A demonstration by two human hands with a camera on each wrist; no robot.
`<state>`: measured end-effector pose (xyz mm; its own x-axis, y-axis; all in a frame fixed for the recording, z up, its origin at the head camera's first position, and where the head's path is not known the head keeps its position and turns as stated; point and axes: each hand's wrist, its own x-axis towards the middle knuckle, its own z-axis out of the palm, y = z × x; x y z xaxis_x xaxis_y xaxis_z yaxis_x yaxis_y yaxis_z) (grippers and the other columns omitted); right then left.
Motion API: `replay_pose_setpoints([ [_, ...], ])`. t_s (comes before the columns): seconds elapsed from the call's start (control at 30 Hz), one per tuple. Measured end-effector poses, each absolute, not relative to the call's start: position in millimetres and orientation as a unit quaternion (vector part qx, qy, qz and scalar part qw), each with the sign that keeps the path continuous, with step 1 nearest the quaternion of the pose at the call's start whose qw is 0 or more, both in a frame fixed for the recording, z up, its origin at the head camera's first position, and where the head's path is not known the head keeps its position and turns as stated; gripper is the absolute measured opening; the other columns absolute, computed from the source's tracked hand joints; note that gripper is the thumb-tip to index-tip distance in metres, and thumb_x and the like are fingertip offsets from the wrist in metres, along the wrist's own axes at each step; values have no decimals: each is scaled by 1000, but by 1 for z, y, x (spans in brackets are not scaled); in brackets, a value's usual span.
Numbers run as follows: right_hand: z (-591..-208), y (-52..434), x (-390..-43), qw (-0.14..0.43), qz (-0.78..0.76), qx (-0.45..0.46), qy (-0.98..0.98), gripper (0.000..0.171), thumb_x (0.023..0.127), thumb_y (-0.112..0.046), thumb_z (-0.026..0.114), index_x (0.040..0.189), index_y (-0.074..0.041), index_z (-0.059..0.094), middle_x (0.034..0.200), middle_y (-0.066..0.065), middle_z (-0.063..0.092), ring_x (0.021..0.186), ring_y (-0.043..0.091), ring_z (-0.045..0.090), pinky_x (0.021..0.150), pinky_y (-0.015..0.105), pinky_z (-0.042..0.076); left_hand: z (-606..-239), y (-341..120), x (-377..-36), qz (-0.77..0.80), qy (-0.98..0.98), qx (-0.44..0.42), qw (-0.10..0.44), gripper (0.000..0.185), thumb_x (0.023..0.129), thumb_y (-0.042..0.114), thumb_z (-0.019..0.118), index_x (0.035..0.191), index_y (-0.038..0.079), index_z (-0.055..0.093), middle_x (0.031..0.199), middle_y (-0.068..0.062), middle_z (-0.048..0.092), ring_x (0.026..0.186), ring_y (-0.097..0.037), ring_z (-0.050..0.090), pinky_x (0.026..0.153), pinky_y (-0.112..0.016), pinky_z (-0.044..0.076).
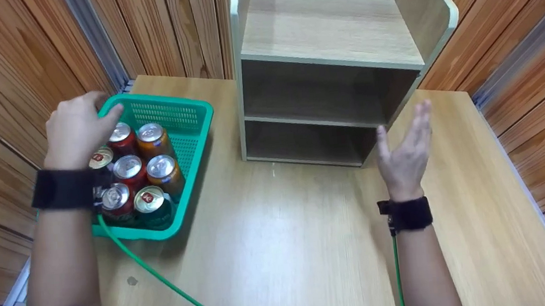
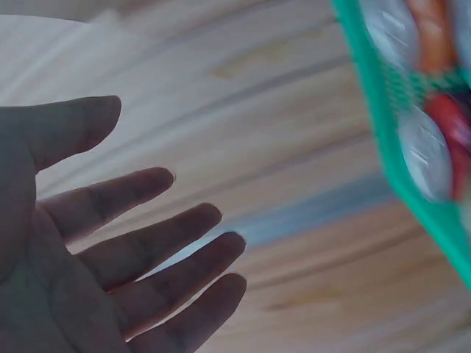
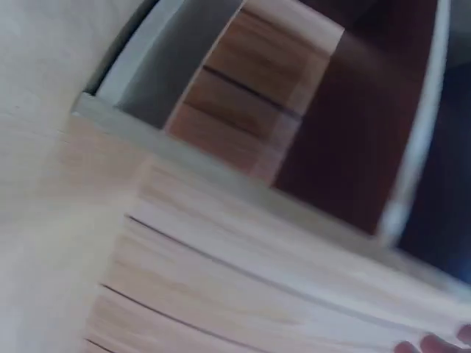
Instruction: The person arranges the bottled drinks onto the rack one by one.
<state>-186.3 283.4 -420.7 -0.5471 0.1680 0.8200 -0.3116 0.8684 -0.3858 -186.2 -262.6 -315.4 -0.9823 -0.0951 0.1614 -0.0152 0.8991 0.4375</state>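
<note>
My left hand (image 1: pixel 75 127) is over the upper left side of a green plastic basket (image 1: pixel 197 157), its thumb near the rim. In the left wrist view its fingers (image 2: pixel 165 254) are spread and hold nothing, with a gap between them and the basket. Several drink cans stand upright inside: red ones (image 1: pixel 129 168), orange-brown ones (image 1: pixel 163 169) and a dark green one (image 1: pixel 151 204). My right hand (image 1: pixel 405 160) is raised beside the right side of a wooden shelf unit (image 1: pixel 330 22), fingers extended, holding nothing. Only a few blurred fingertips (image 3: pixel 434 344) show in the right wrist view.
The shelf unit has an upper surface with side panels and two compartments (image 1: pixel 316 84) below. It stands on a wooden table (image 1: pixel 271 243) against wood-plank walls (image 1: pixel 180 27). A green cable (image 1: pixel 165 281) runs from my left wrist across the table.
</note>
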Motion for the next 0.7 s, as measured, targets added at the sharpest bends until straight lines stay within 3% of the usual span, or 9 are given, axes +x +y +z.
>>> replay_pose_setpoints([
  [0.1,-429,287,-203,443,369,6,-817,78,83,-37,60,142,-9,17,145,-3,21,126,12,29,100,27,29,-329,-273,-188,-226,-971,32,69,72,84,60,38,131,5,44,123,-20,50,107,-44,45,80,-60,35],
  [0.23,-438,281,-222,406,482,-3,-777,67,87,-34,55,141,-15,22,141,-5,29,120,8,38,93,28,38,-343,-282,-187,-223,-973,42,48,71,84,58,41,130,4,45,122,-23,49,105,-46,44,77,-60,36],
  [0.47,-449,270,-233,477,473,-20,-741,40,89,-25,55,128,-18,48,111,-4,60,91,8,57,73,24,47,-358,-288,-198,-198,-979,36,-11,75,83,62,40,130,3,44,116,-28,50,101,-48,43,78,-62,34],
  [0.6,-451,274,-236,497,468,-31,-730,34,89,-27,53,122,-18,52,102,-5,63,81,8,56,68,21,44,-362,-287,-206,-185,-981,16,-57,74,82,58,48,130,2,43,109,-28,52,96,-45,45,77,-61,34],
  [0.7,-454,273,-237,501,474,-24,-723,31,90,-25,53,120,-16,54,101,-3,64,85,8,57,72,21,45,-364,-290,-205,-187,-978,10,-88,72,79,53,56,129,2,44,107,-27,52,95,-43,45,76,-61,34],
])
